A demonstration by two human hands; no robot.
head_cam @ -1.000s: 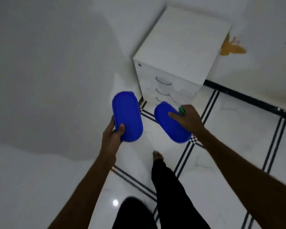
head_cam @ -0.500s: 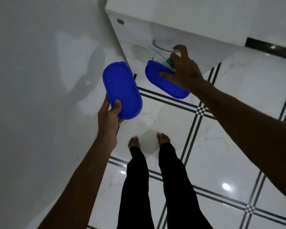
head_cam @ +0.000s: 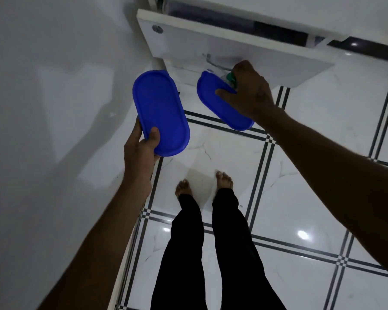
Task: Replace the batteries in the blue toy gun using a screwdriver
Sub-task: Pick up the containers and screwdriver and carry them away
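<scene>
Hands full before glossy white drawer (head_cam: 233,45), standing open over marble-look floor tiles (head_cam: 300,198). Left hand (head_cam: 139,153) pinching blue oval lid (head_cam: 159,113) by its short end; right hand (head_cam: 249,92) curled round second blue oval piece (head_cam: 220,108) and green handle (head_cam: 230,76), likely the screwdriver. Looks light, stiff, slick plastic; best gripped at rims. No toy gun in view.

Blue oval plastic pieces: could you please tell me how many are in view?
2. One blue oval plastic piece is held in the left hand; the other is held in the right hand, below the open white drawer.
</scene>
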